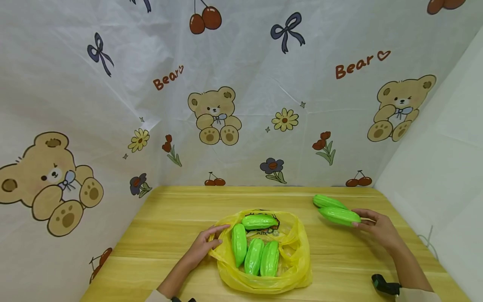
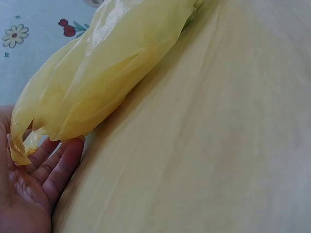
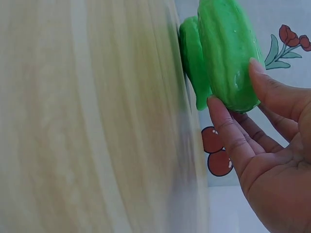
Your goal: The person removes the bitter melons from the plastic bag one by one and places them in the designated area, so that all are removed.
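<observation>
My right hand (image 1: 380, 230) pinches the near end of a bright green, ridged bitter melon (image 1: 339, 215) between thumb and fingers. Just behind it lies a second bitter melon (image 1: 327, 201), partly covered by the held one; in the right wrist view this other melon (image 3: 191, 53) rests by the table surface. A yellow plastic bag (image 1: 302, 268) lies with its mouth spread wide, several bitter melons (image 1: 254, 256) inside. At the bag's left rim, my left hand (image 1: 201, 245) holds the edge, and the thin film (image 2: 92, 97) passes between its thumb and fingers in the left wrist view.
The wooden table (image 1: 173, 214) runs back to a white cloth (image 1: 249, 163) printed with bears, bows and flowers. A plain white panel (image 1: 445, 167) stands along the right side, with a thin pale cord (image 1: 428, 240) near the table's right edge.
</observation>
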A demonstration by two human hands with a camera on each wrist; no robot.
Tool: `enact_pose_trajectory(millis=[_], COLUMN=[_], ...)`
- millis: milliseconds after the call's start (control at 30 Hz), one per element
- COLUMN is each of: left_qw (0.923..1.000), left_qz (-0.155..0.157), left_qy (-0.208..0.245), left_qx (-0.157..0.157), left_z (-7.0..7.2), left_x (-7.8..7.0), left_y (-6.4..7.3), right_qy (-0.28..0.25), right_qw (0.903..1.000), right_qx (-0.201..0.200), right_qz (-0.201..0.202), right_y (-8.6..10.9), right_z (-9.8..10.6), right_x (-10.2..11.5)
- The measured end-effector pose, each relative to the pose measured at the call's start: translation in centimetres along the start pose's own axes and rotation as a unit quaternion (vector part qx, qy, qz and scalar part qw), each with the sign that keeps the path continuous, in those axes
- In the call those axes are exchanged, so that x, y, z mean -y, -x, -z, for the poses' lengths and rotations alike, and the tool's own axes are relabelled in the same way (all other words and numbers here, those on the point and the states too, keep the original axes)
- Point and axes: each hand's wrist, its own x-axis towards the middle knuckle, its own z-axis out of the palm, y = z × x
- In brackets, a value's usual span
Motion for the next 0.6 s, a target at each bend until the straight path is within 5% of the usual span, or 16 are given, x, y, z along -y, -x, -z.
enact_pose_trajectory(millis=[600], left_qw=[1.0000], left_qz=[-0.004], left_qy=[-0.003], left_qx=[0.000], left_z=[0.03], left_x=[0.26], left_y=[-0.11], right_qy=[0.005], right_qw=[0.9999], right_qx=[-0.008], right_qz=[-0.006], right_y=[0.31], right_z=[0.19], right_x=[-0.86])
